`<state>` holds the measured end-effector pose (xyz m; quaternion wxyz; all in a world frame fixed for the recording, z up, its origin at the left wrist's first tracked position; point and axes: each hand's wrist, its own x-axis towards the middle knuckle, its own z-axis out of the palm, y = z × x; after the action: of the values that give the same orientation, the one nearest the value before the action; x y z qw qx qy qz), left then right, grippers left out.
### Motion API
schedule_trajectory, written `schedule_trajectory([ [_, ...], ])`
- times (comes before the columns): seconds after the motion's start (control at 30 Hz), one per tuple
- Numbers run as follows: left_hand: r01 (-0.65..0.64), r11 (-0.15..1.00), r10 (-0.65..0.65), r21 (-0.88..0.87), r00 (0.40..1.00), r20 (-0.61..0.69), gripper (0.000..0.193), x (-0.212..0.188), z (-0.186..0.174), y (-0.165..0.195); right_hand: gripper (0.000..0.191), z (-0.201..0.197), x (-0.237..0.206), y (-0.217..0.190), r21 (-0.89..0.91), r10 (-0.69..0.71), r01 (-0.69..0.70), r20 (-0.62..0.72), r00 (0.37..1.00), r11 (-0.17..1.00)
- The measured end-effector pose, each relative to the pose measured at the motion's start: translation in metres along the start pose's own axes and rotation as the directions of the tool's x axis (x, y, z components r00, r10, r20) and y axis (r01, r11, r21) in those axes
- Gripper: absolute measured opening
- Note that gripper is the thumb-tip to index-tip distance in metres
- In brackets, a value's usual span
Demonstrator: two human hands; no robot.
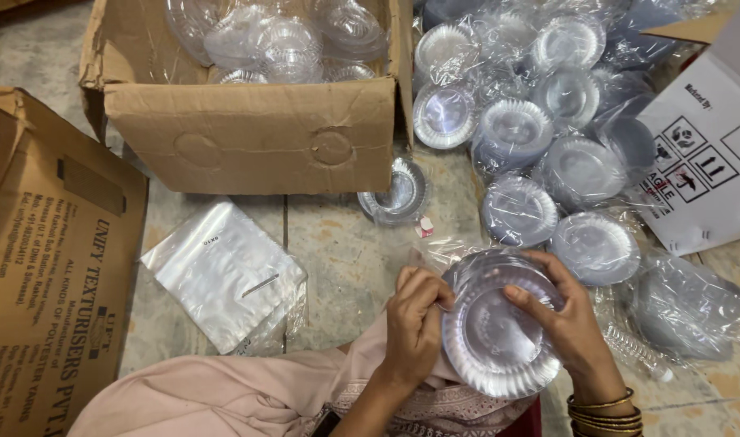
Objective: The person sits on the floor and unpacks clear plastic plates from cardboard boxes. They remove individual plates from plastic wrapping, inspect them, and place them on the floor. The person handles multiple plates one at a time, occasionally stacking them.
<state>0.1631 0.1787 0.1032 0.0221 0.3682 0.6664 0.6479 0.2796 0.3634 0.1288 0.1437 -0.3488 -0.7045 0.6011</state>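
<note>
Low in the frame, right of centre, both hands hold a stack of round, clear plastic lids with fluted rims point(495, 328), tilted so its face looks up at the camera. The left hand point(414, 324) is at the stack's left edge: its fingers are curled together and pinch the rim, the fingertips point(436, 301) touching the plastic near the upper left of the stack. The right hand point(566, 320), with gold bangles point(604, 409) at the wrist, wraps the stack's right side; its fingers are spread, one lying across the face of the top lid, the others hooked over the upper rim.

Just above and to the right, bagged stacks of the same lids point(548, 137) crowd the floor. A brown cardboard box point(252, 133) at upper centre holds more loose lids. A flat pile of clear plastic bags point(224, 275) lies left of the hands, and one loose stack point(398, 194) sits below the box's right corner.
</note>
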Motion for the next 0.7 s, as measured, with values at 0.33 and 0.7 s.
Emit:
schedule_trajectory([
  [0.33, -0.321, 0.883, 0.302, 0.344, 0.947, 0.109, 0.014, 0.001, -0.002, 0.018, 0.054, 0.003, -0.002, 0.0, -0.038, -0.066, 0.066, 0.01, 0.998, 0.997],
  [0.7, -0.384, 0.805, 0.341, 0.452, 0.923, 0.178, 0.01, -0.042, -0.008, -0.029, 0.058, 0.005, -0.006, 0.001, 0.036, -0.039, 0.042, -0.063, 0.997, 0.998],
])
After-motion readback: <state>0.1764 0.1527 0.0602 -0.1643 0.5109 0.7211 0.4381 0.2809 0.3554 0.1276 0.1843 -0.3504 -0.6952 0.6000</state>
